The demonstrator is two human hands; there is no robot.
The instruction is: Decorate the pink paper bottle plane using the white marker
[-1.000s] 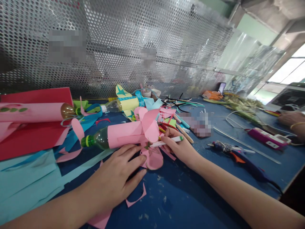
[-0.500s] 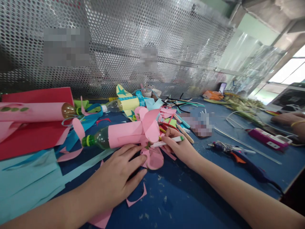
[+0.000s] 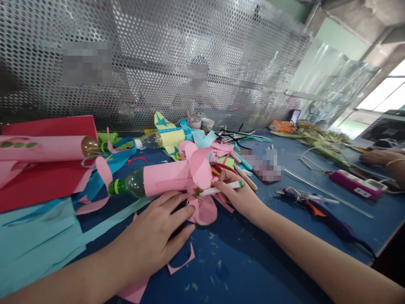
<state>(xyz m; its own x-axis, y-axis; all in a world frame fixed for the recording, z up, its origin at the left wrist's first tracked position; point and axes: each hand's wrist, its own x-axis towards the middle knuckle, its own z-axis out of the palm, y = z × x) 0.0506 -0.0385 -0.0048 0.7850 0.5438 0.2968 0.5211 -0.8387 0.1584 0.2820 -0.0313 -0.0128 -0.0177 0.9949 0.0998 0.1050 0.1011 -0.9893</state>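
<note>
A green plastic bottle wrapped in pink paper [image 3: 164, 179], with pink paper fins at its base, lies on the blue table [image 3: 240, 261]. My left hand [image 3: 155, 236] rests flat beside it, fingers stretched out and pressing on a pink paper fin [image 3: 205, 211]. My right hand [image 3: 236, 194] is closed on a white marker with a green cap [image 3: 223, 188], whose tip touches that pink fin.
Red paper [image 3: 47, 173] and teal paper strips [image 3: 38, 236] lie at left, with another pink-wrapped bottle [image 3: 47, 147] and a yellow-wrapped one [image 3: 164, 138]. A glue gun [image 3: 313, 207], a pink power strip [image 3: 354, 184] and another person's hand [image 3: 382, 159] are at right. Perforated metal screen behind.
</note>
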